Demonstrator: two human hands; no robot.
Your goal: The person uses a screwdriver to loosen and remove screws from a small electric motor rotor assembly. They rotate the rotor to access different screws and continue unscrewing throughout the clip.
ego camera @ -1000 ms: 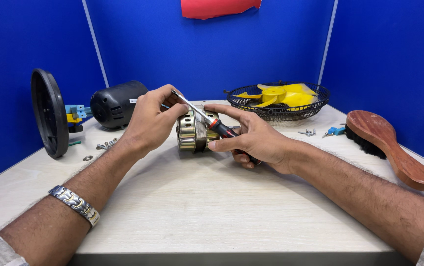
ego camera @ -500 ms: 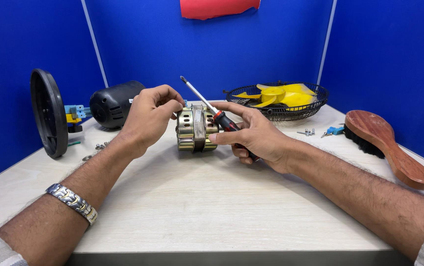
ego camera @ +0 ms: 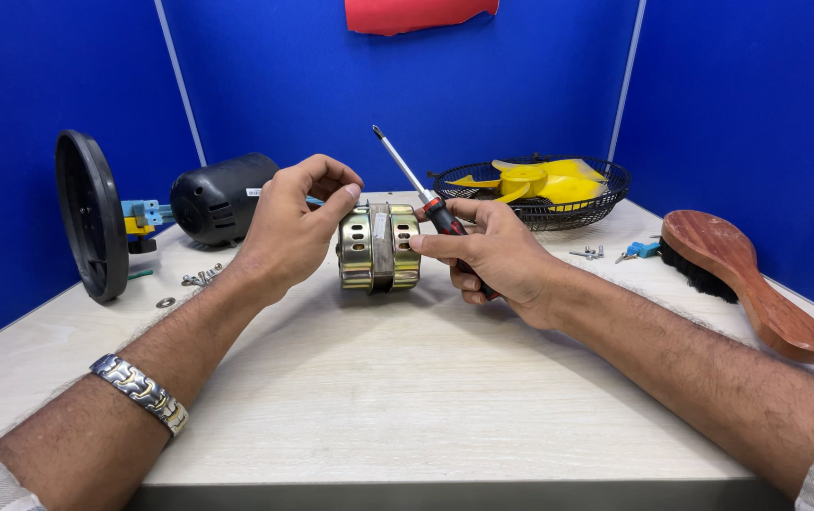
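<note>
The metal motor core (ego camera: pixel 378 248), a brass-coloured drum with slotted sides, stood on its curved side near the middle of the pale table (ego camera: pixel 407 397), held between the two hands. The left hand (ego camera: pixel 293 227) was curled over its left end, thumb and fingertips pinched at the top edge, though whether they held a small part there could not be told. The right hand (ego camera: pixel 492 254) touched the drum's right face with its forefinger while the remaining fingers were wrapped around the red-and-black handle of a screwdriver (ego camera: pixel 416 185), whose shaft pointed up and away to the left, clear of the motor. The likeliest trouble was the drum rolling: it rested on a rounded surface and was steadied only by fingertips, so a loosened grip on either side could have let it roll across the table. The raised tip also looked risky (it angled toward the space above the left hand's knuckles), and a quick turn of the wrist might have jabbed them. Loose screws (ego camera: pixel 201 278) and a washer (ego camera: pixel 166 303) lay just beside the left forearm, where a sweep of the arm could have scattered them toward the black round guard (ego camera: pixel 90 216) or off the edge.
</note>
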